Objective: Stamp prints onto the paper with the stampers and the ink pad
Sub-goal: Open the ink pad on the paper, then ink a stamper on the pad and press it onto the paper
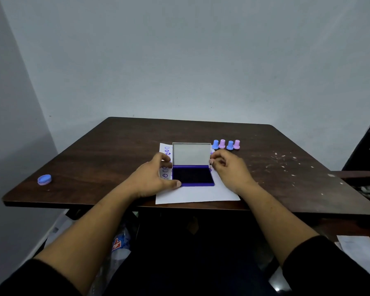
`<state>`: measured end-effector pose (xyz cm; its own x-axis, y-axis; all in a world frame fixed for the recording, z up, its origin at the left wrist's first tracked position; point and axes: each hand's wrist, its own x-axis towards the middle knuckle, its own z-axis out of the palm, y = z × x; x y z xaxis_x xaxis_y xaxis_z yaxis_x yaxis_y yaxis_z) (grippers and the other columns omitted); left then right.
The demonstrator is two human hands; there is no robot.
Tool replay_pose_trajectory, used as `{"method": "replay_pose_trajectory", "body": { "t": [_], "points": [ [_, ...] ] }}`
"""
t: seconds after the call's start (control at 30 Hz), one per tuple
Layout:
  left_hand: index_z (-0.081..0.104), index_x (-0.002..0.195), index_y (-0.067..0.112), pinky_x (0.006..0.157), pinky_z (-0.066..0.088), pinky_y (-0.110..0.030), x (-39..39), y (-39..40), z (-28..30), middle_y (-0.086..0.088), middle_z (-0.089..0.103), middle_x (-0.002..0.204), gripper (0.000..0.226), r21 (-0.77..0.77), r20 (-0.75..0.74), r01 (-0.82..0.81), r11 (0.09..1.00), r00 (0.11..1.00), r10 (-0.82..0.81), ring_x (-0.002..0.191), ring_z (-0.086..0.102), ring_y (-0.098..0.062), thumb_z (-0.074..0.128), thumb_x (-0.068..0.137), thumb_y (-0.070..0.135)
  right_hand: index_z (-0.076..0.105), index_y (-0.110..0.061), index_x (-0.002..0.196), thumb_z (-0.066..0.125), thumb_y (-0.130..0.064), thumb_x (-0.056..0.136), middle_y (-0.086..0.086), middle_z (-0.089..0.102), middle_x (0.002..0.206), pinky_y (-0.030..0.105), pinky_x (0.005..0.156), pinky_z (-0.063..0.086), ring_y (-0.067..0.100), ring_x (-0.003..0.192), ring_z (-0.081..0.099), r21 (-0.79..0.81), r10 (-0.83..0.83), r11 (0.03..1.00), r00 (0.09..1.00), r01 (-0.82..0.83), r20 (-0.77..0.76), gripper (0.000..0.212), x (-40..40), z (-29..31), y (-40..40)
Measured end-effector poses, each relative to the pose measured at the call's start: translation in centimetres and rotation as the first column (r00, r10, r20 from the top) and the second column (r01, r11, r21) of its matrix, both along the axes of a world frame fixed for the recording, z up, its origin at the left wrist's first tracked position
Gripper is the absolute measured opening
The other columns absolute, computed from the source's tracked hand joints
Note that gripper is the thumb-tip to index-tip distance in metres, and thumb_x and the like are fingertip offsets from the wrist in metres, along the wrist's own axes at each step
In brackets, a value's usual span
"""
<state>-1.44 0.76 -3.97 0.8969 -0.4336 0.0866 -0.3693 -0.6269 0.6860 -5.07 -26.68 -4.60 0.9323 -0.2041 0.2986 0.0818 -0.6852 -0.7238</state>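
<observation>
Ink pad (193,175), lid raised, lies on the paper (198,194); its near-left corner is gripped by the left hand (153,177). Right hand (228,167) is loosely curled, holding nothing. Stampers (225,144), far right, seem light, rigid, best pinched by the stem.

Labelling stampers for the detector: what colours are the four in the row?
In the head view, the four stampers alternate blue, pink, blue, pink, left to right.

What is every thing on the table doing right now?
Ink pad: lid open, standing up.
Paper: flat under the ink pad, prints on it.
Four stampers: upright, untouched.
Round cap: lying alone.
Left hand: holds the ink pad.
Right hand: curled beside the lid.
</observation>
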Motion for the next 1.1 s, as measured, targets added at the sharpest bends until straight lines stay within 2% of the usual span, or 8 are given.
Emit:
{"method": "replay_pose_trajectory", "body": {
  "t": [0.07, 0.13, 0.27, 0.57, 0.67, 0.73, 0.9, 1.1],
  "points": [
    [0.043, 0.132, 0.039, 0.102, 0.051, -0.038, 0.0, 0.0, 0.1, 0.016, 0.058, 0.133, 0.081, 0.042, 0.023, 0.015, 0.999, 1.000, -0.016, 0.116, 0.059, -0.007, 0.080, 0.066, 0.068, 0.074, -0.023, 0.119, 0.063, -0.023, 0.105, -0.014, 0.075, 0.101, 0.010, 0.074, 0.045, -0.004, 0.088, 0.066, -0.025, 0.001, 1.000, 1.000, -0.002, -0.015, 0.017, 0.0, 0.0, 0.0],
    [0.045, 0.137, 0.037, 0.102, 0.051, -0.037, -0.1, -0.1, 0.2, 0.013, 0.057, 0.133, 0.082, 0.070, 0.048, 0.016, 0.997, 0.999, -0.020, 0.115, 0.058, -0.008, 0.077, 0.068, 0.069, 0.073, -0.021, 0.129, 0.062, -0.023, 0.105, -0.008, 0.077, 0.113, 0.009, 0.077, 0.044, 0.000, 0.093, 0.066, -0.043, 0.007, 0.999, 0.999, -0.009, -0.041, 0.026, 0.0, 0.1, 0.0],
    [0.046, 0.146, 0.031, 0.106, 0.047, -0.037, -0.1, -0.2, 0.4, 0.009, 0.054, 0.143, 0.087, 0.115, 0.075, 0.013, 0.993, 0.997, -0.022, 0.122, 0.054, -0.010, 0.075, 0.073, 0.068, 0.071, -0.021, 0.137, 0.061, -0.028, 0.104, -0.003, 0.071, 0.134, 0.022, 0.093, 0.042, 0.007, 0.109, 0.060, -0.110, 0.014, 0.994, 0.995, -0.025, -0.102, 0.035, 0.1, 0.4, 0.1],
    [0.048, 0.147, 0.025, 0.111, 0.040, -0.039, 0.0, -0.4, 0.6, 0.004, 0.047, 0.150, 0.088, 0.200, 0.111, -0.001, 0.980, 0.994, -0.021, 0.133, 0.045, -0.015, 0.068, 0.075, 0.070, 0.079, -0.023, 0.127, 0.068, -0.032, 0.100, 0.002, 0.067, 0.127, 0.028, 0.092, 0.044, 0.015, 0.113, 0.061, -0.143, 0.002, 0.990, 0.991, -0.021, -0.133, 0.030, 0.8, 0.3, 0.0],
    [0.049, 0.147, 0.024, 0.114, 0.039, -0.040, 0.1, -0.4, 0.6, 0.005, 0.048, 0.151, 0.090, 0.211, 0.116, 0.000, 0.977, 0.993, -0.025, 0.134, 0.045, -0.014, 0.068, 0.074, 0.071, 0.071, -0.023, 0.138, 0.068, -0.048, 0.098, 0.000, 0.062, 0.139, 0.036, 0.106, 0.046, 0.019, 0.130, 0.054, -0.190, -0.002, 0.982, 0.992, -0.022, -0.126, 0.047, 0.5, 0.1, 0.1],
    [0.050, 0.147, 0.022, 0.114, 0.039, -0.039, 0.0, -0.4, 0.5, 0.005, 0.050, 0.150, 0.091, 0.208, 0.127, -0.009, 0.978, 0.992, -0.018, 0.134, 0.046, -0.013, 0.069, 0.073, 0.072, 0.061, -0.028, 0.146, 0.068, -0.060, 0.093, -0.004, 0.059, 0.146, 0.042, 0.115, 0.039, 0.019, 0.139, 0.046, -0.248, 0.038, 0.967, 0.995, -0.060, -0.093, 0.062, 0.0, 0.0, 0.2],
    [0.052, 0.146, 0.020, 0.114, 0.038, -0.037, 0.0, -0.6, 0.4, 0.003, 0.050, 0.150, 0.092, 0.216, 0.153, -0.008, 0.976, 0.988, -0.026, 0.136, 0.045, -0.015, 0.070, 0.072, 0.073, 0.037, -0.041, 0.158, 0.066, -0.089, 0.064, -0.023, 0.055, 0.150, 0.038, 0.119, 0.020, 0.003, 0.144, 0.040, -0.381, 0.230, 0.887, 0.964, -0.263, -0.130, 0.109, -0.5, -0.3, 0.6],
    [0.051, 0.146, 0.020, 0.113, 0.040, -0.039, 0.1, -0.6, 0.4, 0.005, 0.051, 0.150, 0.099, 0.249, 0.158, 0.000, 0.969, 0.987, -0.040, 0.135, 0.047, -0.015, 0.069, 0.068, 0.078, 0.028, -0.051, 0.158, 0.069, -0.086, 0.065, -0.026, 0.060, 0.142, 0.037, 0.119, 0.017, 0.005, 0.142, 0.044, -0.352, 0.270, 0.883, 0.950, -0.310, -0.158, 0.107, 0.0, -0.4, 0.1]
  ]
}}
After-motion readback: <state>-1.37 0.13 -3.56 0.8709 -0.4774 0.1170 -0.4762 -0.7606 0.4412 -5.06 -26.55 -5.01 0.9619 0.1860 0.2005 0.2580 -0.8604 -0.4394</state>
